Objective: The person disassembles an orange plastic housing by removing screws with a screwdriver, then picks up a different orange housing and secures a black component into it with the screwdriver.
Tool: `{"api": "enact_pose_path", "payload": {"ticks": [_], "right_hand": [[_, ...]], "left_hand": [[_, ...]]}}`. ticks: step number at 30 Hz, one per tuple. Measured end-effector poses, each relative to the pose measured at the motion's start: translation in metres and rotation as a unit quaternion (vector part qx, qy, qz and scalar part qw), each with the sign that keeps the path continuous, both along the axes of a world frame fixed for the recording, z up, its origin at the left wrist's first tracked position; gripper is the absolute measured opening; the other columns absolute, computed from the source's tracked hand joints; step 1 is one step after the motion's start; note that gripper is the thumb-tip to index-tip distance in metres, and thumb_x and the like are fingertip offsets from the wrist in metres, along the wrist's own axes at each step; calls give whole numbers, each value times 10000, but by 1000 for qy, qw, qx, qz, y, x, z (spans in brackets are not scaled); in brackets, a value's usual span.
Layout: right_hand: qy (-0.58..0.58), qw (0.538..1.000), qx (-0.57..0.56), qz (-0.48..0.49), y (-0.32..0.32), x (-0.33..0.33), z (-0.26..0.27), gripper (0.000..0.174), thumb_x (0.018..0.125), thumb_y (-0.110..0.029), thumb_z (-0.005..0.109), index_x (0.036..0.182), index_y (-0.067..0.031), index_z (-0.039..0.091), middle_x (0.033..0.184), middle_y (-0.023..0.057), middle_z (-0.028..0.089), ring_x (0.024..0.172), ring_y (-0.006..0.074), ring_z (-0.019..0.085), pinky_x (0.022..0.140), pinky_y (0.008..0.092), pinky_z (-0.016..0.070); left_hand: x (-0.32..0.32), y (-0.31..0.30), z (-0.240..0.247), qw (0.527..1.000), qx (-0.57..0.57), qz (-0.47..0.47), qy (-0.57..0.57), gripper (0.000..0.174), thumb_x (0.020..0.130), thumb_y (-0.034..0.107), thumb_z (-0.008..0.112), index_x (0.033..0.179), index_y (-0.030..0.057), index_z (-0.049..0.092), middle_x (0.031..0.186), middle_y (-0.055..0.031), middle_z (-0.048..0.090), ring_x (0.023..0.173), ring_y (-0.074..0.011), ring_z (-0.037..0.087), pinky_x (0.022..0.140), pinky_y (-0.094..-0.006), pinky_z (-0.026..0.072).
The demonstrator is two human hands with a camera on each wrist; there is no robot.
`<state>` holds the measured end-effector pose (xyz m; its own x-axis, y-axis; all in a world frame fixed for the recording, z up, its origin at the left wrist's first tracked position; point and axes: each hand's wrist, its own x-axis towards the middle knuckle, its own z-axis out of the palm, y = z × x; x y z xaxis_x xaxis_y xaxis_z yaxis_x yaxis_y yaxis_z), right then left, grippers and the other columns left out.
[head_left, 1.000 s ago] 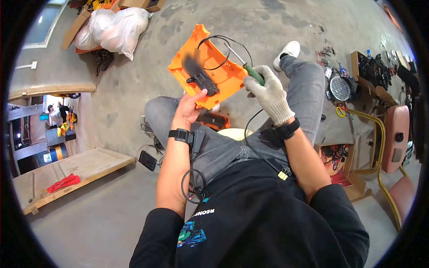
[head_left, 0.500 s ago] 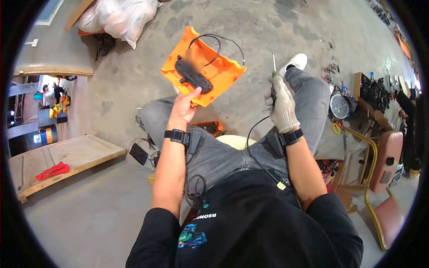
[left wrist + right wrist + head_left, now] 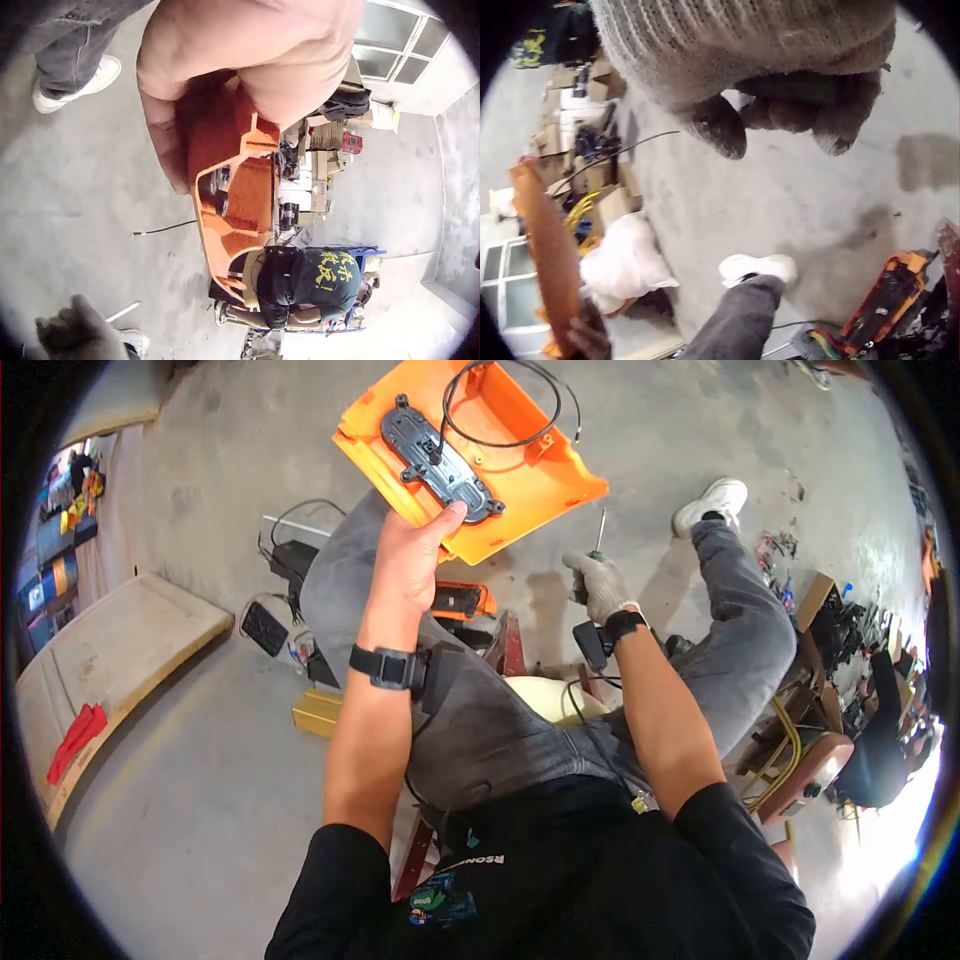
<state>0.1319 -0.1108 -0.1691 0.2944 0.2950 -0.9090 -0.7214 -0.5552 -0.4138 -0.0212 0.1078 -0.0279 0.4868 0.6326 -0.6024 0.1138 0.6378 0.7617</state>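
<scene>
In the head view my bare left hand [image 3: 408,565] grips the near edge of an orange plastic shell [image 3: 545,488], hollow side up. Its thumb rests on a black plastic part [image 3: 430,460] with screw lugs, lying in the shell. From that part a thin black cable [image 3: 551,425] loops over the shell, one end loose. My right hand [image 3: 603,588], in a knitted glove, holds a screwdriver [image 3: 601,532] with its shaft upward, lower and to the right of the shell. The green handle [image 3: 802,88] is mostly hidden by the gloved fingers in the right wrist view.
An orange-and-black housing [image 3: 462,600] lies on the floor between the legs, near a dark red metal bar [image 3: 507,645]. At left are a phone [image 3: 264,628] and a wooden panel [image 3: 130,650]. A chair [image 3: 815,775] stands right. Another person [image 3: 322,285] bends over behind the shell.
My right hand has drawn the screwdriver away from the shell, then lower. My left hand keeps its grip as the shell moves up in the head view, which has also shifted.
</scene>
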Motion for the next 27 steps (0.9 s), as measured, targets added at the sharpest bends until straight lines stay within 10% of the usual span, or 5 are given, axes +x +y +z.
{"api": "enact_pose_path", "payload": {"ticks": [6, 8, 10, 12, 27], "right_hand": [[-168, 924, -157, 305, -5, -61, -89, 319, 927, -317, 659, 1046, -25, 708, 788, 107, 716, 662, 236, 684, 651, 392, 555], [-214, 883, -109, 404, 20, -71, -70, 337, 906, -393, 619, 1164, -198, 713, 1025, 155, 732, 1018, 381, 682, 897, 443, 533], [-251, 841, -82, 473, 16, -83, -99, 332, 921, -303, 598, 1241, -243, 666, 1180, 131, 697, 1087, 361, 670, 943, 443, 528], [-239, 710, -63, 660, 31, -85, -113, 393, 923, -222, 594, 1314, -258, 602, 1321, 113, 625, 1102, 358, 668, 950, 436, 540], [-269, 669, 36, 692, 39, -88, -177, 289, 1001, -275, 443, 1172, -150, 640, 1222, 153, 666, 1030, 380, 680, 899, 476, 560]], "left_hand": [[4, 1, 11, 995, 30, 93, 20, 438, 927, -34, 675, 1344, -11, 545, 1275, -61, 627, 1143, -141, 600, 991, -306, 469], [-10, 7, 15, 991, 20, 97, 87, 536, 926, -11, 676, 1425, 2, 481, 1345, -82, 602, 1234, -211, 590, 1050, -391, 476], [-12, 11, 22, 988, 28, 96, 120, 528, 962, 34, 644, 1454, 12, 456, 1372, -95, 579, 1259, -227, 575, 1065, -407, 469], [-14, 14, 29, 977, -1, 131, 169, 500, 991, 64, 613, 1459, 6, 447, 1365, -104, 579, 1265, -228, 567, 1067, -405, 465], [-26, 17, 38, 963, -8, 192, 188, 421, 1030, 150, 586, 1412, 12, 474, 1253, -110, 639, 1098, -220, 657, 960, -380, 533]]}}
